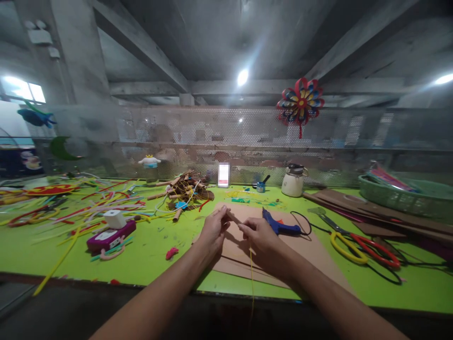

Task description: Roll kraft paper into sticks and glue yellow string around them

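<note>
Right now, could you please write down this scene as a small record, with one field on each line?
left hand: pinching a thin brown piece
right hand: fingers at the other end of that piece
strand: yellow strand, hanging below the right hand; its upper end is hidden
under the hands: cardboard sheet on a green table
right side: blue glue gun; scissors with yellow and red handles
left side: purple power strip with white adapter

A glue gun [281, 227] bars passage beyond the right hand [261, 235]; bare tabletop [150, 257] surrounds the pink scrap [171, 253].
</note>
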A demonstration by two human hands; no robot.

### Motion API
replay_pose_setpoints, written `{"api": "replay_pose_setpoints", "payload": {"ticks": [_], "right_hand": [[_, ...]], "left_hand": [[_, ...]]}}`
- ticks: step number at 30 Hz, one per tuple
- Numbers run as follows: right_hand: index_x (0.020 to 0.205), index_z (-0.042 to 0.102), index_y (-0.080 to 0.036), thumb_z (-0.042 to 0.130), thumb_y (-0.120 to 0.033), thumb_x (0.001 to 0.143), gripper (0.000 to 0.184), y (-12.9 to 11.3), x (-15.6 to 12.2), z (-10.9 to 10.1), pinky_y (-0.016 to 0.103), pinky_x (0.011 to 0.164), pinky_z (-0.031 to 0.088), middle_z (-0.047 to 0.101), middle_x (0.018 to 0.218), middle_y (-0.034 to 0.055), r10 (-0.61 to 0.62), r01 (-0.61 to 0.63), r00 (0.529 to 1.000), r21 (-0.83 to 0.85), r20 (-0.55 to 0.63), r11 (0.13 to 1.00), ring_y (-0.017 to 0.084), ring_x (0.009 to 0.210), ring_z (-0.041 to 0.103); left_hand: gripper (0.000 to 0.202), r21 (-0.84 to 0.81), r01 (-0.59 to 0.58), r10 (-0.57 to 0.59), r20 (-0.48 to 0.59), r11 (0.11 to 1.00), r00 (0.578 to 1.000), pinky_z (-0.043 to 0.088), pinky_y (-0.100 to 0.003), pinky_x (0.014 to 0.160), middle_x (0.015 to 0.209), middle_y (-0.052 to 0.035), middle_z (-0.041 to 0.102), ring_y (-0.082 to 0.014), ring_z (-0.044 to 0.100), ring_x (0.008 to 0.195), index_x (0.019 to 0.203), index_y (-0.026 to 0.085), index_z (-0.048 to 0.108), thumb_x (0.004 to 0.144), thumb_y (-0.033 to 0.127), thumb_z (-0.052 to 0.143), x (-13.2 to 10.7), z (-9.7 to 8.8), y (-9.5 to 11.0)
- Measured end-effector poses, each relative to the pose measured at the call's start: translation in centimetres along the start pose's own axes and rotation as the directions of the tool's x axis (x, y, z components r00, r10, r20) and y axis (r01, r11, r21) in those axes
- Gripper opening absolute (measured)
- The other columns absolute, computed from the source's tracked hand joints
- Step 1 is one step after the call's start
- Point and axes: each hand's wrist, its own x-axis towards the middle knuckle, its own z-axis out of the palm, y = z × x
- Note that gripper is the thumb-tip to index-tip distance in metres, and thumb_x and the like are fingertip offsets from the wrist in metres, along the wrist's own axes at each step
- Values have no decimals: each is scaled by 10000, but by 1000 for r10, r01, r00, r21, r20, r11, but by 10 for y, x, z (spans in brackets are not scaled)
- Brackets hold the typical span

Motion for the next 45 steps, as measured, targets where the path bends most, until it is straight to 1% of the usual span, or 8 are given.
{"api": "replay_pose_setpoints", "payload": {"ticks": [11, 14, 19, 24, 30, 37, 41, 45], "right_hand": [[592, 500, -163, 511, -382, 775, 285, -6, -11, 3, 213, 410, 244, 396, 478, -51, 53, -54, 998, 135, 17, 989, 77, 427, 347], [602, 525, -160, 509, -394, 774, 291, 0, -9, 1, 211, 411, 258, 433, 493, -38, 37, -36, 999, 74, -13, 997, 87, 443, 384], [598, 545, -153, 489, -397, 790, 316, 2, -5, -8, 220, 433, 296, 465, 515, -19, -8, 8, 998, 2, -61, 1000, 103, 475, 424], [569, 524, -160, 505, -389, 789, 318, -4, -6, -11, 231, 466, 310, 461, 519, -18, -87, 87, 995, -16, -50, 996, 103, 496, 405], [703, 604, -155, 498, -373, 789, 258, -5, -13, -7, 233, 483, 336, 499, 586, -5, -49, 47, 999, 86, 19, 995, 114, 529, 432], [669, 601, -150, 498, -346, 785, 250, -7, -14, -10, 237, 495, 315, 511, 575, -6, -107, 107, 994, 11, -4, 994, 115, 537, 414], [653, 587, -148, 489, -334, 794, 252, -3, -9, -8, 234, 497, 313, 489, 559, -14, -101, 101, 994, -8, -29, 995, 115, 544, 418], [619, 569, -157, 559, -332, 750, 219, -9, -7, -8, 231, 515, 329, 502, 583, -2, -76, 76, 997, 76, -9, 994, 121, 570, 433]], "left_hand": [[144, -79, -3, -1, -52, 997, 999, 302, -191, 479, 542, 22, 508, -51, 425, 473, 610, 129, 537, 690, 191, 639, 10, -1, -4], [127, -87, 6, -9, -28, 996, 1000, 332, -193, 521, 590, 15, 539, -60, 477, 528, 651, 133, 563, 676, 206, 664, 5, 1, -1], [243, -63, 122, -117, 73, 991, 990, 374, -221, 589, 702, -18, 600, -103, 547, 633, 752, 161, 597, 636, 337, 719, -6, 8, 4], [240, -41, 3, -1, 38, 999, 999, 365, -191, 601, 700, 6, 598, -87, 547, 653, 734, 168, 599, 597, 299, 747, -1, 4, 5], [210, -16, -29, 29, -3, 999, 1000, 364, -190, 594, 685, 10, 578, -74, 514, 618, 717, 156, 596, 597, 262, 733, 2, 0, 9], [198, -43, -64, 65, 38, 997, 997, 327, -170, 536, 618, 22, 534, -51, 455, 548, 669, 135, 574, 597, 228, 733, -1, 4, 12], [209, -89, 18, -11, 79, 996, 997, 366, -187, 590, 649, 23, 548, -64, 485, 590, 697, 151, 574, 620, 270, 728, -2, 4, 13], [253, 32, 114, -117, 134, 993, 984, 387, -228, 638, 748, -15, 607, -113, 548, 697, 772, 165, 596, 623, 315, 735, -8, 8, 8]]}}
